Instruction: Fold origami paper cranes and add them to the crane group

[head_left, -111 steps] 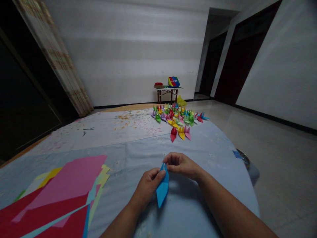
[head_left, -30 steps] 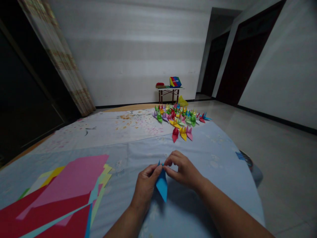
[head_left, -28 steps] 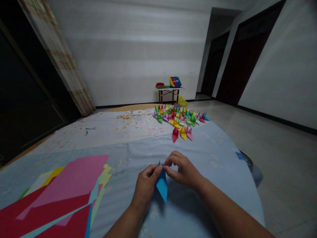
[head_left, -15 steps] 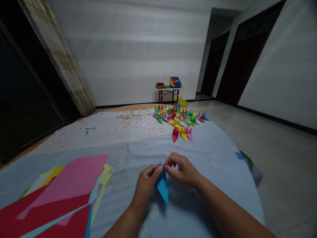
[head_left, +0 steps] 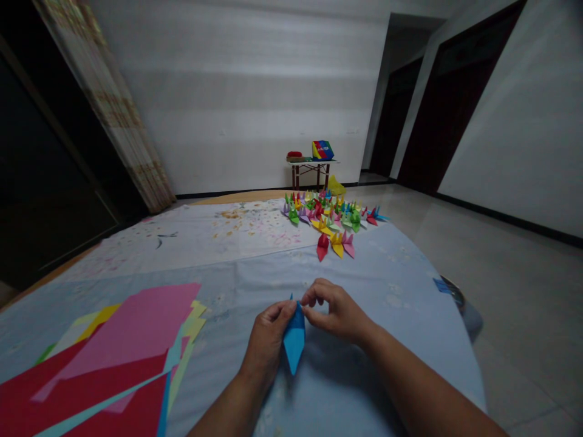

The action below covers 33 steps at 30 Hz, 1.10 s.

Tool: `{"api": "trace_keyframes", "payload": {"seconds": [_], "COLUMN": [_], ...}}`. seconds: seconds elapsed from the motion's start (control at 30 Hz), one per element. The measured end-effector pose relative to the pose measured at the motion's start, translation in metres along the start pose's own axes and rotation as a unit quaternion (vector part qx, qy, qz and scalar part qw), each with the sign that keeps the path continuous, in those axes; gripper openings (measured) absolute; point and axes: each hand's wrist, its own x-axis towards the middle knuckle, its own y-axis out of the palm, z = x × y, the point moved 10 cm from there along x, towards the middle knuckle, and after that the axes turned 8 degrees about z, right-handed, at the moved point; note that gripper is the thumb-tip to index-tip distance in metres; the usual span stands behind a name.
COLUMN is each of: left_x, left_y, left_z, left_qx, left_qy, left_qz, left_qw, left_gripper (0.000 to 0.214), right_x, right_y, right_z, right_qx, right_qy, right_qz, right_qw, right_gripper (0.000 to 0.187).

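Observation:
A folded blue paper crane (head_left: pixel 294 346) hangs point-down just above the cloth, near the front of the table. My left hand (head_left: pixel 269 331) grips its upper left side between thumb and fingers, and one thin tip sticks up above the thumb. At the crane's upper right edge, my right hand (head_left: pixel 331 306) has thumb and forefinger pinched together on what looks like its other tip; the fingers cover that spot. Beyond the hands stand three finished cranes: red (head_left: pixel 322 247), yellow (head_left: pixel 337 245) and pink (head_left: pixel 348 244).
Coloured paper sheets (head_left: pixel 136 328) lie fanned out at the left. A crowd of folded cranes (head_left: pixel 332 212) stands at the table's far right. The round table wears a pale blue cloth (head_left: pixel 218 364). Behind is a small table (head_left: pixel 312 162) with a colourful box (head_left: pixel 322 150).
The blue crane has turned, so its lower point has swung left and its broad face shows more. My left hand has shifted slightly left; my right hand has barely moved.

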Motion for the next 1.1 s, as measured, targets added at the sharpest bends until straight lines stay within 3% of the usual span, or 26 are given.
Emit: {"api": "trace_keyframes", "payload": {"seconds": [1.1], "left_x": [0.0001], "left_y": [0.0001], "left_z": [0.0026], "left_qx": [0.011], "left_qy": [-0.005], "left_qz": [-0.001], "left_qw": [1.000], "left_gripper": [0.034], "right_x": [-0.0004], "right_y": [-0.0075], "right_z": [0.0000], "right_qx": [-0.013], "right_qy": [0.005], "right_qz": [-0.034], "right_qw": [0.999], "right_gripper": [0.004]}}
